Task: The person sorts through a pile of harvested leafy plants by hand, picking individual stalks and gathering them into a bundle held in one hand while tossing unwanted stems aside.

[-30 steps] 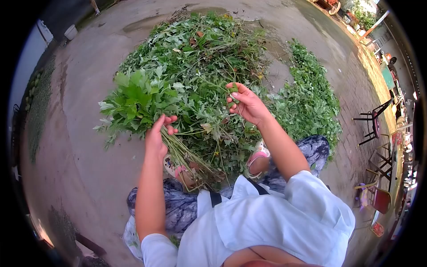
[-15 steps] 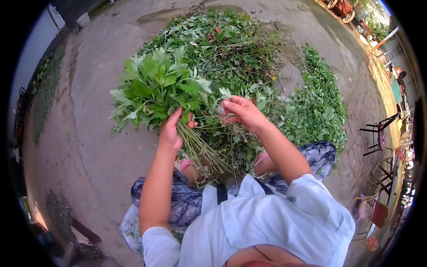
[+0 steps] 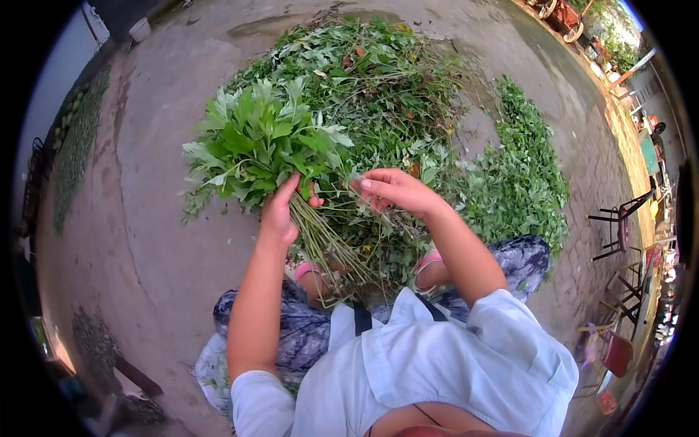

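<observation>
My left hand point(image 3: 280, 215) is wrapped round the stems of a thick bunch of leafy green stalks point(image 3: 258, 142). The leaves fan out above the fist, and the bare stems point(image 3: 328, 244) slant down to the right toward my feet. To the right of the bunch, my right hand point(image 3: 397, 193) has its fingers closed in a pinch. A small pale-green leafy sprig point(image 3: 354, 182) shows at those fingertips; its lower part is hard to make out. Just beyond both hands lies a large pile of cut leafy stalks point(image 3: 364, 87).
Another heap of green leaves point(image 3: 520, 175) lies to the right on the concrete ground point(image 3: 164, 146). My pink-strapped shoes point(image 3: 306, 269) are close to the stem ends. Chairs point(image 3: 622, 218) stand at far right, and a white bucket point(image 3: 140, 30) is at the upper left.
My right hand has dropped slightly and moved a little left, nearer the bunch. The leaf that stood above its fingers no longer shows there. My left hand keeps its hold, nearly still.
</observation>
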Action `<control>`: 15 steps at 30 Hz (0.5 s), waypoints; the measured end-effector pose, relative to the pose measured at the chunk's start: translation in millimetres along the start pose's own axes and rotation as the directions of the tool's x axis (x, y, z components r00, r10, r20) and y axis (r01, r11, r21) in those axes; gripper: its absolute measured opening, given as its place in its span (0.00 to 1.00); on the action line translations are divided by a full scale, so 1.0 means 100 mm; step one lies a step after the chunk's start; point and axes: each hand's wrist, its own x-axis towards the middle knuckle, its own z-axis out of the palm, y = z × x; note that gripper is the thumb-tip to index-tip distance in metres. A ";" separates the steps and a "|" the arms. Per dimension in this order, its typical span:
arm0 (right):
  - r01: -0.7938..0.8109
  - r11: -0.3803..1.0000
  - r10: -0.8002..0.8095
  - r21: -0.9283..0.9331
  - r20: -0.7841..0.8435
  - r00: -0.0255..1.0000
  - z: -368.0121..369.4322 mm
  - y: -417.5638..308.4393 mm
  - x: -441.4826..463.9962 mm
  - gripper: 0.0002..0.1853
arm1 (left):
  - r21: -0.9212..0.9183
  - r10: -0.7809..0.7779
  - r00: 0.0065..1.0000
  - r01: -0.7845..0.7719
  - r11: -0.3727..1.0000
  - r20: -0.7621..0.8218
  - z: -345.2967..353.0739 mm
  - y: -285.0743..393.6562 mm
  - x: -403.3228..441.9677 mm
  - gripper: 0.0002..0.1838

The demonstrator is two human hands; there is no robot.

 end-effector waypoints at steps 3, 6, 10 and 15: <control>0.043 0.998 -0.039 -0.048 0.081 0.996 -0.02 0.12 0.03 0.15 | 0.017 -0.006 1.000 0.005 1.000 0.024 0.02 -0.02 -0.02 0.10; 0.071 0.983 -0.047 -0.168 0.142 0.989 0.05 0.13 0.04 0.14 | 0.037 0.008 1.000 -0.008 0.999 -0.007 0.04 -0.02 -0.03 0.10; 0.026 0.994 -0.019 -0.104 0.070 0.997 0.14 0.11 0.04 0.13 | 0.031 0.011 1.000 -0.011 0.999 -0.019 0.02 0.01 -0.02 0.10; 0.026 0.990 -0.011 0.140 -0.113 0.994 0.18 0.12 0.12 0.11 | 0.082 -0.017 1.000 0.017 0.996 -0.006 0.09 0.00 -0.06 0.10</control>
